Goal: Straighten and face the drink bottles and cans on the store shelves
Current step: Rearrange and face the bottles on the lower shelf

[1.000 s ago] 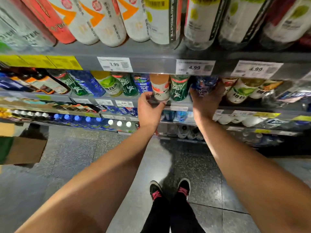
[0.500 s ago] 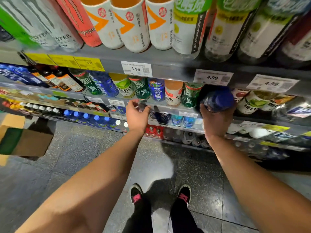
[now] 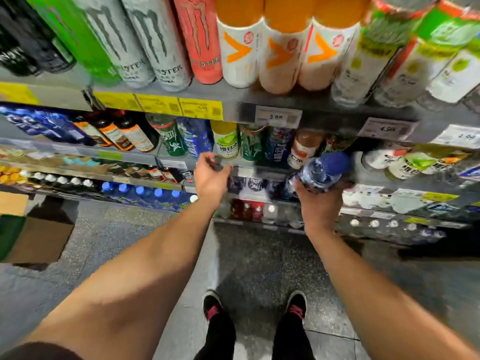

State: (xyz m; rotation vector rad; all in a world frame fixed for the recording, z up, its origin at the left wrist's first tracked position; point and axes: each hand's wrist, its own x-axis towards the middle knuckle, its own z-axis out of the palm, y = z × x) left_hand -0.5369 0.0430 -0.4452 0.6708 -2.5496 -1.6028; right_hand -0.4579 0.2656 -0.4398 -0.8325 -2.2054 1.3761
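Note:
My right hand (image 3: 318, 201) grips a clear bottle with a blue cap (image 3: 320, 171), held tilted in front of the second shelf, cap pointing up and toward me. A dark gap shows on that shelf (image 3: 362, 149) just behind the bottle. My left hand (image 3: 211, 175) hovers at the shelf's front edge with loosely curled fingers and holds nothing. Just above it stand a yellow-green bottle (image 3: 226, 140), a green bottle (image 3: 249, 144), a blue bottle (image 3: 279, 148) and an orange-and-white bottle (image 3: 302, 149).
The top shelf carries energy drink cans (image 3: 158, 45) and orange-topped white bottles (image 3: 281, 48). Price tags (image 3: 278, 116) line the shelf edges. Lower shelves hold rows of blue-capped (image 3: 140, 190) and white-capped bottles. A cardboard box (image 3: 31, 235) lies on the floor at left. My shoes (image 3: 213, 307) stand below.
My right hand has pulled the blue-capped bottle out from the second shelf and lowered it. My left hand let go of the orange-and-white bottle and dropped to the shelf edge. The view has tilted up.

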